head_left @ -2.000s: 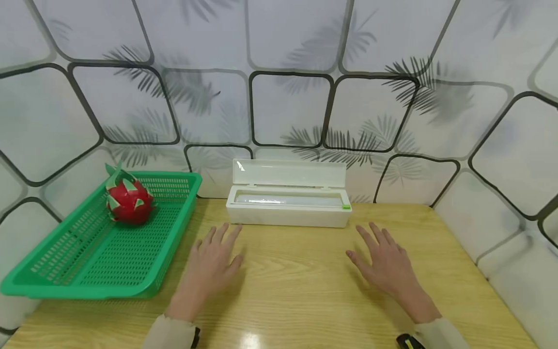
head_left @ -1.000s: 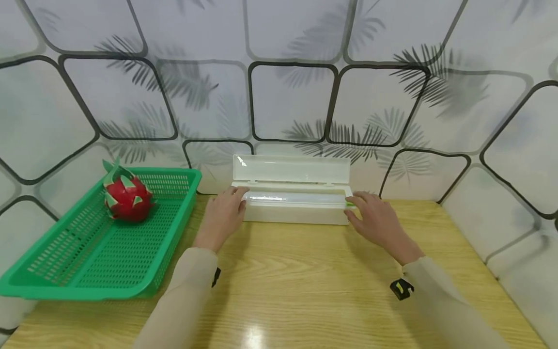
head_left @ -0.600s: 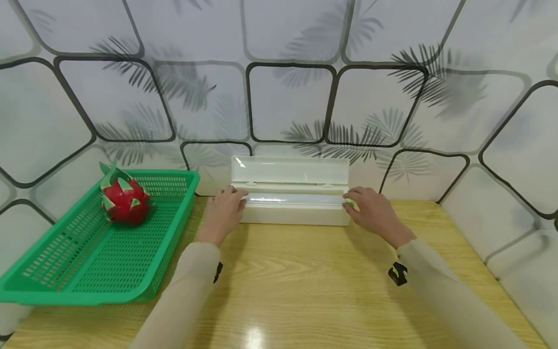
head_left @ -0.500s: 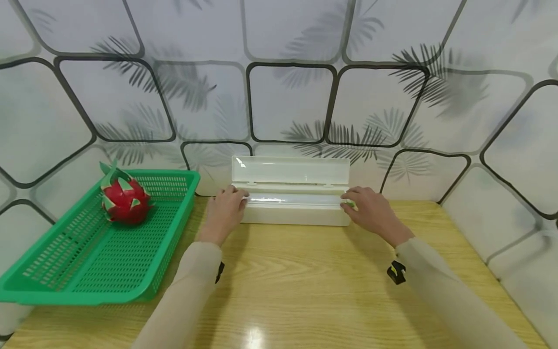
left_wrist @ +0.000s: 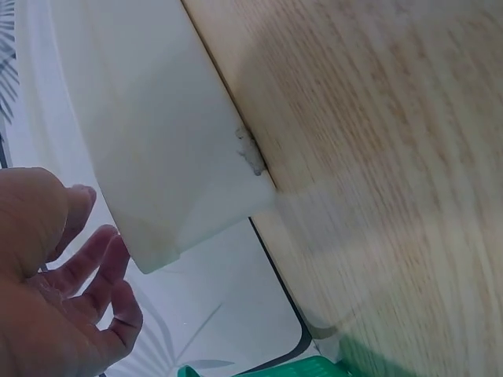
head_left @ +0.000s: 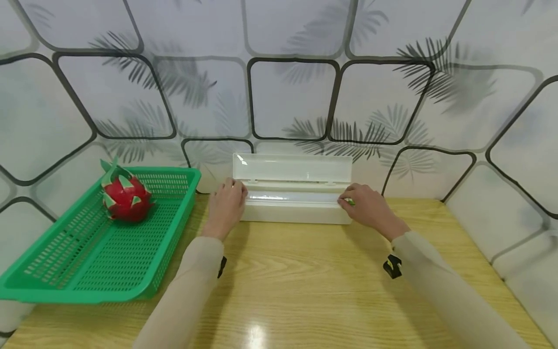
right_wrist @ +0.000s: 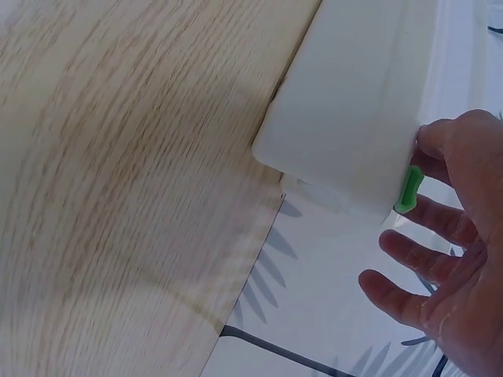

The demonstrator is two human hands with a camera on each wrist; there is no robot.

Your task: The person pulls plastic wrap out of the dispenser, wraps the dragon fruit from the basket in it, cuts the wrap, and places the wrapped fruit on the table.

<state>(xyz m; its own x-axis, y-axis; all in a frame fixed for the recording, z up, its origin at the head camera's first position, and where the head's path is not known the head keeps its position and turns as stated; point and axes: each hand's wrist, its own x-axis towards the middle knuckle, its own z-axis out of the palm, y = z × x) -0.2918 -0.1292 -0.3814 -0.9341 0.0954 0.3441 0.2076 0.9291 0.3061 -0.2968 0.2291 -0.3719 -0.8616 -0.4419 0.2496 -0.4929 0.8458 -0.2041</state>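
Flanking a white box (head_left: 296,214) mid-frame
Left hand (head_left: 225,202) and right hand (head_left: 369,206) are showing bent fingers (right_wrist: 397,301); any grasp, cannot tell

We see a white box (head_left: 287,214) with a bright green tab (right_wrist: 409,189); the basket (head_left: 87,296) is plain green, the fruit (head_left: 128,201) red with green scales; the bench (head_left: 279,286) shows yellow-brown wood grain; the pale grey wall (head_left: 292,97) carries black and grey rounded outlines and dark fronds; the sleeves (head_left: 187,281) are beige.
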